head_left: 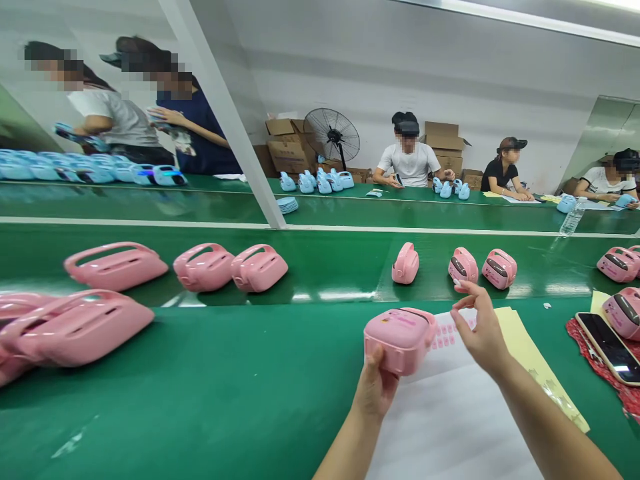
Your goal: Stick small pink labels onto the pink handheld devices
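In my left hand (377, 387) is a small pink plastic device (397, 337) with rounded corners and a carry handle. It is tilted, and a small coloured mark and pink print show on its upper face. Just to its right, my right hand (477, 330) is raised, thumb and curved fingers apart. A whitish spot sits at its index fingertip; whether it is a nail or a small sticker I cannot tell. Beneath both hands lies a white sheet (450, 413) with rows of small pink stickers (444, 337) near its top edge.
Yellow sticker sheets (543, 373) lie right, beside a phone (610, 347) on red cloth. More pink devices (207, 267) line the green belt (340, 260) and crowd the left (85, 327). Across it, several people work with blue devices (323, 181). A slanted white post (225, 113) rises left.
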`<state>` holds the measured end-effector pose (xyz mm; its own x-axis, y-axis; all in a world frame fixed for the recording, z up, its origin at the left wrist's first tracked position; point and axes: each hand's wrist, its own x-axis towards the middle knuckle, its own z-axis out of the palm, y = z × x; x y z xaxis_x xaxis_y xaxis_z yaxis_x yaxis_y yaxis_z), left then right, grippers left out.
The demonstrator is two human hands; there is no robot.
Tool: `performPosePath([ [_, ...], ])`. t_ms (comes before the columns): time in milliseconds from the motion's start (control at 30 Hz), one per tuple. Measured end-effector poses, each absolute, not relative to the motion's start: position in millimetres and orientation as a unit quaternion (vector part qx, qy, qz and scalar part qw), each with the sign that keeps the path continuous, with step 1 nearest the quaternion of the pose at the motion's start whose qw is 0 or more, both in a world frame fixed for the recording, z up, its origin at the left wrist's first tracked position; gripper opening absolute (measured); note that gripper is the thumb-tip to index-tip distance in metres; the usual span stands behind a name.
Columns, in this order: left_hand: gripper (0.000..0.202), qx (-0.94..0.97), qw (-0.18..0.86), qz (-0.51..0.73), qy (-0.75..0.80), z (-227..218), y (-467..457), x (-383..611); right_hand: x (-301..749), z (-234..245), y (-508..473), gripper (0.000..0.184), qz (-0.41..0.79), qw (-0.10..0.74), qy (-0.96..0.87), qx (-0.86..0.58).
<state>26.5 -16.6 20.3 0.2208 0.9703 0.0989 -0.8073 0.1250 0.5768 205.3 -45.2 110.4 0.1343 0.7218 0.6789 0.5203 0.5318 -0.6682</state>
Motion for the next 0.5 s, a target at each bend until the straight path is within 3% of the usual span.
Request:
performPosePath([
  [100, 0.091, 0.43, 0.599, 0.603, 0.304, 30.2, -29.7, 36.0, 222.4, 122.5, -45.7, 0.038, 0.244, 0.568, -0.622, -0.481],
  [167, 0.097, 0.529, 0.52, 0.575, 0.345, 34.3, -37.7, 40.6, 226.4, 125.2, -48.3, 0.039, 0.334, 0.542, -0.622, -0.456],
  [300, 0.088, 0.657, 0.462, 0.51, 0.307, 29.6, -41.1, 44.4, 218.1, 111.8, -54.5, 0.041, 0.393, 0.526, -0.624, -0.423],
  [500, 0.077, 0.688, 0.407, 0.534, 0.277, 17.2, -35.8, 48.4, 202.3, 79.2, -57.2, 0.039, 0.381, 0.565, -0.597, -0.422],
])
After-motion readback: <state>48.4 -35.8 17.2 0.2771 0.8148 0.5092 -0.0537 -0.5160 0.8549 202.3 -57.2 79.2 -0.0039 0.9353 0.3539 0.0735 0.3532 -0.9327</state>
